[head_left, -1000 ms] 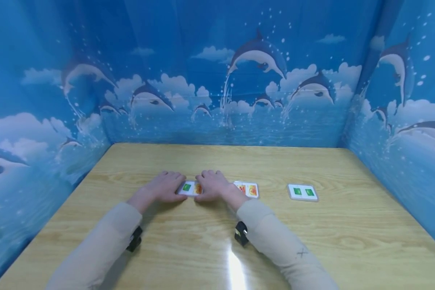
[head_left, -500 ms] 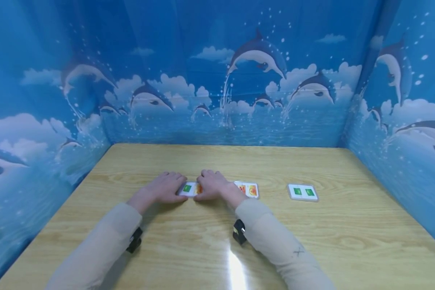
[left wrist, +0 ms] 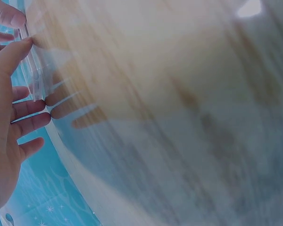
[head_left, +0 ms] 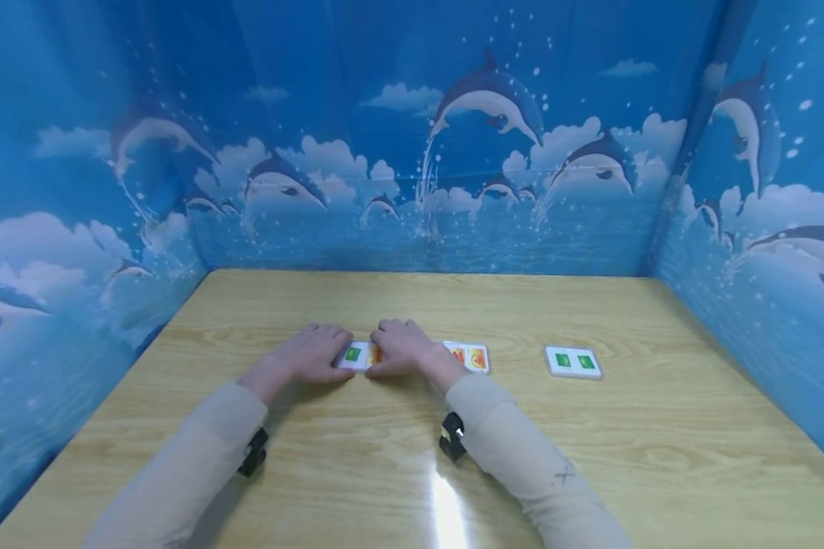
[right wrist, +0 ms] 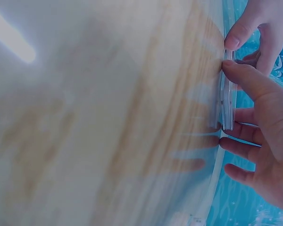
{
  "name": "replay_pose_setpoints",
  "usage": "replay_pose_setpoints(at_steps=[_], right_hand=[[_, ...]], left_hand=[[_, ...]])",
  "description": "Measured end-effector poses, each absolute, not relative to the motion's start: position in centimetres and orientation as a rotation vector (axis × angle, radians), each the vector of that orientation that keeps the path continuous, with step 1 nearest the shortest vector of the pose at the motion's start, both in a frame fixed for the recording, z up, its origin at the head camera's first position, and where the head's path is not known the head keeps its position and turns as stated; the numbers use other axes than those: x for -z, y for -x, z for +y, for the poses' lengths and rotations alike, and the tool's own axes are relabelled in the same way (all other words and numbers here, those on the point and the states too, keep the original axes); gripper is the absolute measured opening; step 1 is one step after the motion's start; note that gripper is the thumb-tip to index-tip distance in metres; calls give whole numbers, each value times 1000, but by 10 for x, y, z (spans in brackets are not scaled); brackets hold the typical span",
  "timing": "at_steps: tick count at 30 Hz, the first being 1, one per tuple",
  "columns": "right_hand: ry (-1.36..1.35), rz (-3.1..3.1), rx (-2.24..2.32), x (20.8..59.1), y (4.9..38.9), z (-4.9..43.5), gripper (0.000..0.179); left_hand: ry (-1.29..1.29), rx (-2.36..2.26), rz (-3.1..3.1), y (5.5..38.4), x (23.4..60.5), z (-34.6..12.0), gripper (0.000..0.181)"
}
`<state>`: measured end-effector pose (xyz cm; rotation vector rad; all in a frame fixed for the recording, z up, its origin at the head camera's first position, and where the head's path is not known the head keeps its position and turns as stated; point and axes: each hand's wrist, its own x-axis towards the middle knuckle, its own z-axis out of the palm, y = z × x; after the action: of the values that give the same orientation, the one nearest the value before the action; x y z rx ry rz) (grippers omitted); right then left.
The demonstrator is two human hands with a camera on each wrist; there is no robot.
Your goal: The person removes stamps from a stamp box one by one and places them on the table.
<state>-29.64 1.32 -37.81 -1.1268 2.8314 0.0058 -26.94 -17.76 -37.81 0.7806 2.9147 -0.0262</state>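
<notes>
In the head view a flat picture domino tile (head_left: 354,356), with a green picture at left and an orange one at right, lies on the table between both hands. My left hand (head_left: 311,355) grips its left end, thumb at the near edge and fingers at the far edge. At the right end, my right hand (head_left: 401,351) holds it likewise and covers part of the orange picture. Edge-on in the right wrist view, the clear-sided tile (right wrist: 228,99) sits between thumb and fingers. A second tile (head_left: 477,358) with orange-red pictures is partly hidden behind my right wrist.
Further right lies a third tile (head_left: 573,362) with two green pictures. Wood-grain tabletop (head_left: 357,457) surrounds the tiles. A blue dolphin-print curtain (head_left: 398,152) closes off the back and both sides.
Both hands stay on the tile. The right hand and forearm have shifted very slightly left, and the tiles look unmoved.
</notes>
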Motion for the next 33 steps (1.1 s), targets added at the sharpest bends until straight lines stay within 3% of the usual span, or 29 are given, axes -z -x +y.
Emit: replay_pose_setpoints(at_steps=[33], right_hand=[[1162,2840,-135,379,294,13,66]], left_hand=[[-799,51,2902,271,375,-177,69]])
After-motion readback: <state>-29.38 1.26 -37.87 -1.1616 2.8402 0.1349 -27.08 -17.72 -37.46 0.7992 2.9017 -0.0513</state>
